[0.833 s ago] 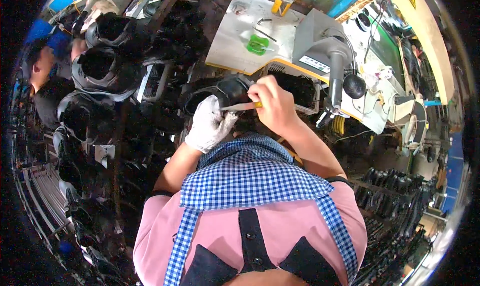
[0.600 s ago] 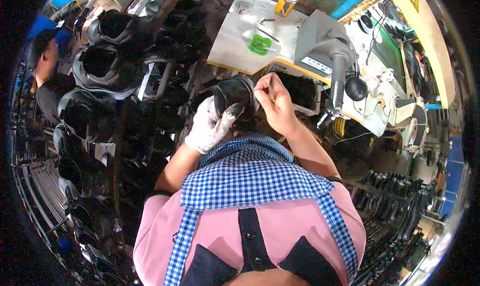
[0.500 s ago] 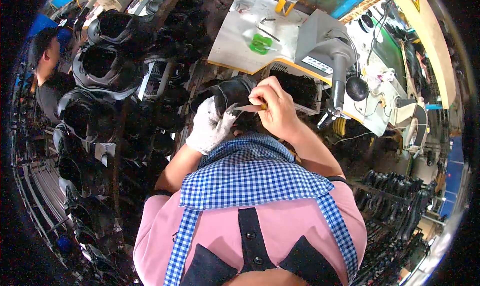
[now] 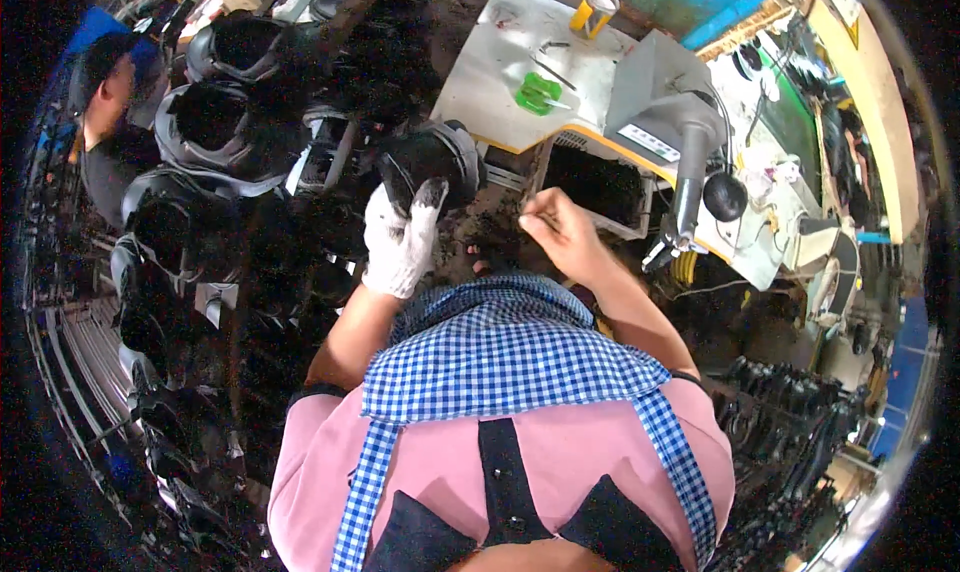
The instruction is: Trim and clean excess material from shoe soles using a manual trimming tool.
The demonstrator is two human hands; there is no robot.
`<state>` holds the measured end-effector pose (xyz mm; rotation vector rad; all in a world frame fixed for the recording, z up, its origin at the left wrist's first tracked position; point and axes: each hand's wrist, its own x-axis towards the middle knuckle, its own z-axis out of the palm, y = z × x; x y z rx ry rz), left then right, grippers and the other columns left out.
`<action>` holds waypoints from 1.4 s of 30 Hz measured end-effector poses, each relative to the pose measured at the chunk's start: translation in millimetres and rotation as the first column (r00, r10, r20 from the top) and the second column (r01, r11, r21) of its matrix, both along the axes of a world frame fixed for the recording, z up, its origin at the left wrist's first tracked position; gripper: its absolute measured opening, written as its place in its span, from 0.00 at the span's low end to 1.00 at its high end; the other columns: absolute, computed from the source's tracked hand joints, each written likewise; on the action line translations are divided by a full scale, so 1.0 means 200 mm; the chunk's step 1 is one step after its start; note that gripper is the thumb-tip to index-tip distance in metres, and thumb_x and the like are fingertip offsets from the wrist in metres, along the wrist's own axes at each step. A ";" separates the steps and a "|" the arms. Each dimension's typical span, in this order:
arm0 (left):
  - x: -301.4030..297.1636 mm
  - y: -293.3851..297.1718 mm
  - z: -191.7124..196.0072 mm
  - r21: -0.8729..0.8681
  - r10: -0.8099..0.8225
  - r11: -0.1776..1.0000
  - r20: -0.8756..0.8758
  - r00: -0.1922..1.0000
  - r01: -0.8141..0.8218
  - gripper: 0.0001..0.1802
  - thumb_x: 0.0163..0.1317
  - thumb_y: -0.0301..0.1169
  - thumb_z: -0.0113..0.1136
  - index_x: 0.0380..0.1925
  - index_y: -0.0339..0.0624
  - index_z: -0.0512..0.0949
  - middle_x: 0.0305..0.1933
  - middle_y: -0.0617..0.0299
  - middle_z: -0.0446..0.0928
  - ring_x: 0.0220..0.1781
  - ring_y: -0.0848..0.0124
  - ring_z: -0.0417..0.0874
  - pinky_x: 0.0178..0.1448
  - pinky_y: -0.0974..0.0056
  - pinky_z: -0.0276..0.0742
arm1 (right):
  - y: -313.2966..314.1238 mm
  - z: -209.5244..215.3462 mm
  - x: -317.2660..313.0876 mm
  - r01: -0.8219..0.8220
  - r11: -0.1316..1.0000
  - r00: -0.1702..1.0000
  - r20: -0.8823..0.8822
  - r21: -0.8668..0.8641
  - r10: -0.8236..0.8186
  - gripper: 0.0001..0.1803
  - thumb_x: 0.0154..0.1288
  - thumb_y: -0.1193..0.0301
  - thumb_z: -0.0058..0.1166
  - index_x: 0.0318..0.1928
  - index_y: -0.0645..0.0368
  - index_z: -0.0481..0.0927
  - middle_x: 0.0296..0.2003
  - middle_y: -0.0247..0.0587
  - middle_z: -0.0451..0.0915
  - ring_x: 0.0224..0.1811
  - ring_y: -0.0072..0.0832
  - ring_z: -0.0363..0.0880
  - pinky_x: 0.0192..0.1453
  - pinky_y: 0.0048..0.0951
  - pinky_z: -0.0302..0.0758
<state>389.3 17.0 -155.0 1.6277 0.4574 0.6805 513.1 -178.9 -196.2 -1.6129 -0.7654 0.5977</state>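
My left hand (image 4: 402, 244), in a white knit glove with dark-stained fingertips, grips a black shoe (image 4: 448, 162) ahead of my apron. Its thumb presses on the near side of the shoe, and the other fingers are mostly hidden by it. To the right, apart from the shoe, is my bare right hand (image 4: 566, 234). Its fingers are curled together, and whatever lies in them cannot be made out.
Ahead stands a white worktable (image 4: 470, 97) bearing a green object (image 4: 538, 93), a thin dark tool and a yellow-and-white can (image 4: 594, 14). A grey machine arm (image 4: 695, 167) juts out at right. Racked black shoes (image 4: 205, 127) and another person (image 4: 108, 122) are at left.
My right hand has drawn away from the shoe toward the right. The pale blade with a yellowish handle that it held against the shoe no longer shows. The shoe has turned and shifted left.
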 end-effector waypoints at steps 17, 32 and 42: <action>0.04 -0.03 0.06 -0.907 -0.078 0.311 0.274 0.958 0.285 0.22 0.63 0.38 0.55 0.54 0.36 0.73 0.52 0.55 0.78 0.55 0.64 0.78 0.61 0.57 0.71 | 0.11 0.43 -0.02 0.128 0.988 0.621 0.784 -0.089 -0.009 0.23 0.59 0.74 0.58 0.56 0.46 0.76 0.27 0.35 0.73 0.24 0.28 0.75 0.26 0.29 0.72; 0.03 -0.10 -0.07 0.235 -0.090 0.969 0.060 0.994 0.074 0.26 0.55 0.14 0.52 0.55 0.39 0.73 0.56 0.46 0.73 0.58 0.53 0.74 0.63 0.57 0.68 | 0.09 0.53 -0.17 0.249 0.956 0.613 0.790 -0.158 -0.029 0.19 0.59 0.78 0.57 0.52 0.50 0.80 0.27 0.39 0.70 0.21 0.32 0.74 0.24 0.31 0.71; 0.07 -0.14 0.04 -0.486 0.011 0.870 0.186 0.982 0.083 0.11 0.67 0.29 0.54 0.45 0.37 0.78 0.43 0.62 0.78 0.42 0.77 0.76 0.45 0.67 0.74 | 0.15 0.48 -0.17 0.224 0.974 0.670 0.732 -0.040 -0.124 0.19 0.61 0.79 0.55 0.54 0.53 0.78 0.25 0.41 0.69 0.20 0.31 0.71 0.24 0.29 0.69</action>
